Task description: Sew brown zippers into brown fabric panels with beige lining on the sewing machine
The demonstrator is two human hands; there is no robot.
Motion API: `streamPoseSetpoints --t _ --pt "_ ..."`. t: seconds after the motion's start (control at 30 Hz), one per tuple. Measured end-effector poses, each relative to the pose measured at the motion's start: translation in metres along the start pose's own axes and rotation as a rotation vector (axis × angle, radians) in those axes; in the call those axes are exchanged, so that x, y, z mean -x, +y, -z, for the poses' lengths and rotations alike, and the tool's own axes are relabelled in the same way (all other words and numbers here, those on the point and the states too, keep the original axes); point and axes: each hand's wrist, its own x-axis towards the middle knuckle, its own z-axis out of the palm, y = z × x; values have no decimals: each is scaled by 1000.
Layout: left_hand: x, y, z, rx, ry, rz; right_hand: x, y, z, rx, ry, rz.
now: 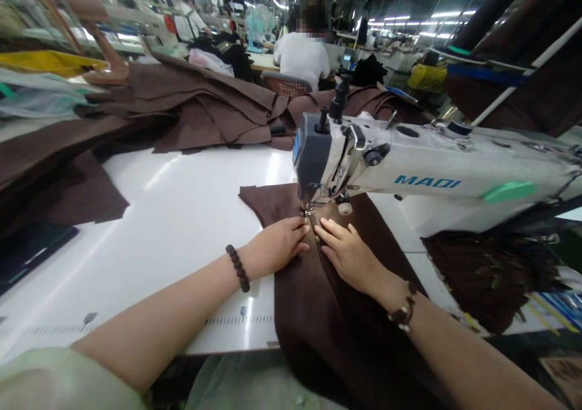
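A dark brown fabric piece point(318, 301) lies across the white table and hangs over the front edge. My left hand point(279, 244) rests flat on it, fingers stretched toward the presser foot point(308, 208). My right hand point(348, 253) lies flat beside it, fingers pointing at the same spot, with a narrow seam line between the two hands. Both hands press the cloth just in front of the needle of the white sewing machine point(409, 167). Each wrist wears a beaded bracelet.
Stacks of brown fabric point(204, 107) cover the far left of the white table point(173, 216). More brown pieces point(482, 270) lie to the right, under the machine arm. A person in a white shirt point(302, 55) sits ahead, back turned, among other workstations.
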Motion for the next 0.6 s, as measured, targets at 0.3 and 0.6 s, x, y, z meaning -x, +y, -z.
streamPoseSetpoints --t 0.3,0.6 --pt "5 -6 -13 -87 52 -90 4 -22 -8 105 42 -113" --pt "6 -11 -13 -44 63 -120 3 -28 -10 132 29 -145"
